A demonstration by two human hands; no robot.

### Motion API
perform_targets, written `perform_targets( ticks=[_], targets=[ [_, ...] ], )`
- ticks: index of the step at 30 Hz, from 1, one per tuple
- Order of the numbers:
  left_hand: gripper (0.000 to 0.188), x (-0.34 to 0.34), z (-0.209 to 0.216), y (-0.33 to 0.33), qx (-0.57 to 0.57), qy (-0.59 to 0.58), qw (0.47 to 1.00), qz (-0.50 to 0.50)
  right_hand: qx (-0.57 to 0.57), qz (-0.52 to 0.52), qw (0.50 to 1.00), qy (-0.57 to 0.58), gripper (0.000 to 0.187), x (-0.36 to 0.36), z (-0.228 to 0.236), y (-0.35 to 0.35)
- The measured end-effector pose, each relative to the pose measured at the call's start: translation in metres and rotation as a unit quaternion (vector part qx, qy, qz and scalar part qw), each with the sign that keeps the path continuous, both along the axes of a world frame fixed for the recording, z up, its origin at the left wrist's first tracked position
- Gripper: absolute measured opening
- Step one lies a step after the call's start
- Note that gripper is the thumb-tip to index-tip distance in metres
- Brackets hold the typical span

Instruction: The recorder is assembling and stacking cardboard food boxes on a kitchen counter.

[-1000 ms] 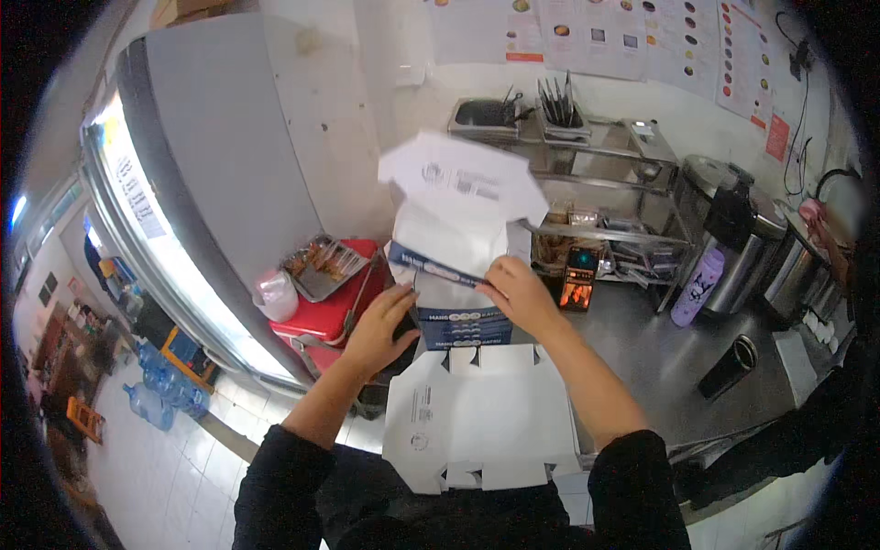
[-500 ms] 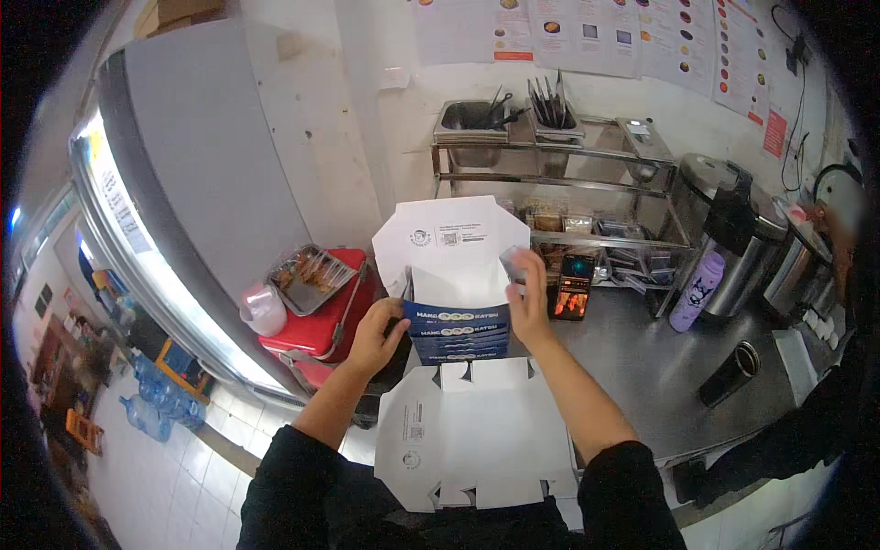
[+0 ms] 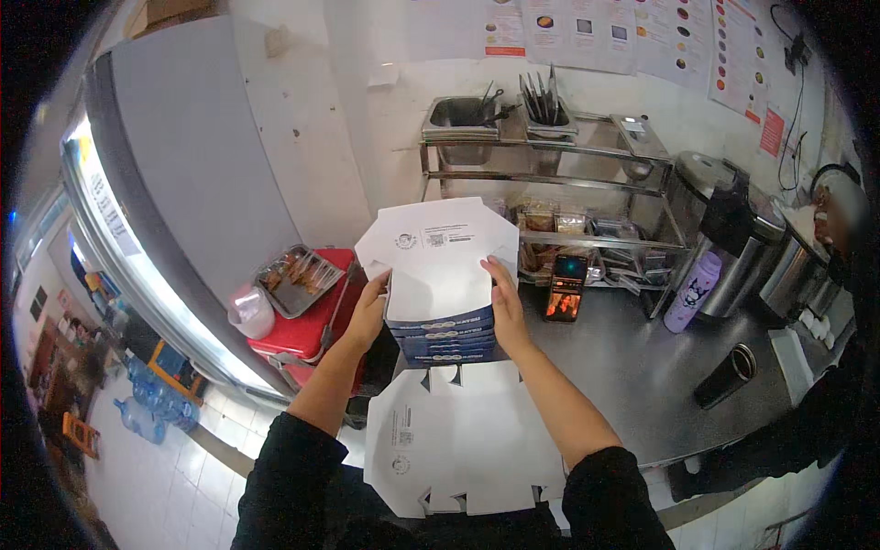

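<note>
A white-lined cardboard food box (image 3: pixel 438 291) tops a stack of blue printed boxes (image 3: pixel 447 348) on the steel counter. Its wide lid (image 3: pixel 435 225) stands raised at the back. My left hand (image 3: pixel 368 310) grips the left side wall of this top box, fingers bent round the edge. On the opposite side, my right hand (image 3: pixel 506 302) holds the right wall, with its fingertips over the rim. Closer to me lies a flat, unfolded box blank (image 3: pixel 467 435), white side up, with slots along its edges.
A red cooler box (image 3: pixel 312 325) carries a food tray (image 3: pixel 298 280) at the left. Right of the stack, a phone (image 3: pixel 564 289) leans near a steel rack (image 3: pixel 550 177). Further right are a purple bottle (image 3: pixel 694 291), black tumbler (image 3: pixel 726 376), large steel urns (image 3: pixel 733 229) and another person's dark sleeve (image 3: pixel 779 440).
The top box's front wall has tipped down level with the stack. My right hand has come down from above the right flap onto the side wall. The view has shifted slightly.
</note>
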State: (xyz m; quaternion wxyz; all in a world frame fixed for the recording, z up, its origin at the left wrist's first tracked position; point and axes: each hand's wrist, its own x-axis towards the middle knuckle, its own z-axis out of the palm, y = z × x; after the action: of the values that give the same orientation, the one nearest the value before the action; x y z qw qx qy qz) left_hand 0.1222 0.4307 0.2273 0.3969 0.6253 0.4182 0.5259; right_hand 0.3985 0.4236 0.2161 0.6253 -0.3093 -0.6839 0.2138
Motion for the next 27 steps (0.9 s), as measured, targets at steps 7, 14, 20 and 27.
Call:
perform_targets(
  ticks=[7,14,20,27],
  targets=[
    [0.041,0.013,0.011,-0.001,-0.103,-0.117,0.987,0.031,-0.021,-0.033,0.998,0.042,0.041,-0.011,-0.011,-0.003],
    [0.043,0.019,0.004,0.017,-0.159,-0.130,0.971,0.121,-0.043,-0.038,0.996,0.065,0.042,-0.010,-0.014,-0.009],
    [0.042,0.015,-0.003,0.017,-0.177,-0.239,0.952,0.066,-0.057,-0.016,0.997,0.056,0.040,0.001,-0.012,-0.008],
    [0.060,-0.034,-0.080,-0.137,-0.044,0.046,0.982,0.176,-0.195,-0.158,0.924,-0.287,0.063,0.097,-0.012,-0.116]
  ],
)
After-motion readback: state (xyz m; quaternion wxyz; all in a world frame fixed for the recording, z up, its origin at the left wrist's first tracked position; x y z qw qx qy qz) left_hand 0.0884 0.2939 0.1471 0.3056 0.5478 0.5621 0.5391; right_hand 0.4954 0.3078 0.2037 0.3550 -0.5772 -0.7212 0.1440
